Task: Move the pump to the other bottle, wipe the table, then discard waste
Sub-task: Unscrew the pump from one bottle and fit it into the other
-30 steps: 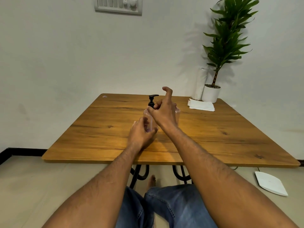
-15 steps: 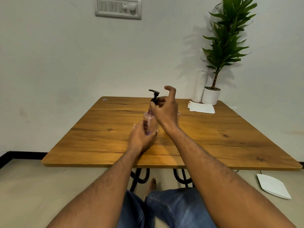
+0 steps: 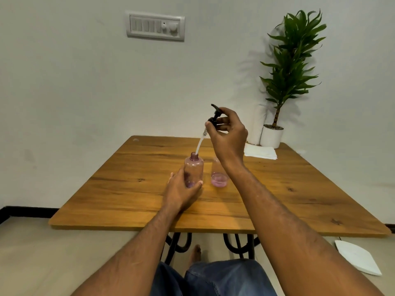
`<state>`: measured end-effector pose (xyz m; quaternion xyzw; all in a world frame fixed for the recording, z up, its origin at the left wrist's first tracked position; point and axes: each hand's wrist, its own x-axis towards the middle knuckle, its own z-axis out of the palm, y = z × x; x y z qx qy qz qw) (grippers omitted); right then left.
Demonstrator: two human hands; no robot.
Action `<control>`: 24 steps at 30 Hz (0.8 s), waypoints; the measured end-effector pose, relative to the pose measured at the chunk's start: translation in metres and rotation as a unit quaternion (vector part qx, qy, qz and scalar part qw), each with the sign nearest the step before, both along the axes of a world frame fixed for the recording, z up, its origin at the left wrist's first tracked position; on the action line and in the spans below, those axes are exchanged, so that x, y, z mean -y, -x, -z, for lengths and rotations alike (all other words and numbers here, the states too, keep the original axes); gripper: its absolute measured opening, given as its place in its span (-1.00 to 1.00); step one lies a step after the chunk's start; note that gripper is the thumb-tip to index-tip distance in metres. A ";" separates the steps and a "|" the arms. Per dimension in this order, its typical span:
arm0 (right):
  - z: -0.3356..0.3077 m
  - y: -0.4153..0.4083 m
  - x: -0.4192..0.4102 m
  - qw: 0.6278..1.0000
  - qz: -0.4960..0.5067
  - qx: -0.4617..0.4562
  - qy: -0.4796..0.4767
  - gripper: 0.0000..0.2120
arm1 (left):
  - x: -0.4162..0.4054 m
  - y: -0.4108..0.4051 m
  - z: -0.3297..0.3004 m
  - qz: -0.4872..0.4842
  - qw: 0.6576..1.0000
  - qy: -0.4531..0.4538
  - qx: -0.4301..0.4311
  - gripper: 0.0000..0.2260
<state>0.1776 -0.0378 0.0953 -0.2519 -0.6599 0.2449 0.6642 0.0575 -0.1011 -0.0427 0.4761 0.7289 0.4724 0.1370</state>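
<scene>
A pink see-through bottle (image 3: 194,166) stands upright mid-table, and my left hand (image 3: 181,189) grips its lower half. My right hand (image 3: 227,136) holds the black pump (image 3: 214,116) tilted above that bottle. The pump's white tube (image 3: 200,144) slants down, its tip still just inside the bottle's open neck. A second clear bottle (image 3: 219,176) with a little pink liquid at its bottom stands just right of the first, partly hidden behind my right wrist.
The wooden table (image 3: 128,199) carries a stack of white napkins (image 3: 259,151), a paper roll (image 3: 258,124) and a potted plant (image 3: 272,135) at its far right corner. A white flat object (image 3: 357,260) lies on the floor at the right.
My right hand has lifted the pump up out of the pink bottle, baring its white tube. My left hand has kept its hold on the bottle.
</scene>
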 end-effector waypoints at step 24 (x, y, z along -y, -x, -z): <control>0.007 -0.067 -0.053 0.998 0.067 0.006 0.011 -0.56 | -0.064 -0.089 0.008 0.026 0.993 -0.094 0.062 -0.02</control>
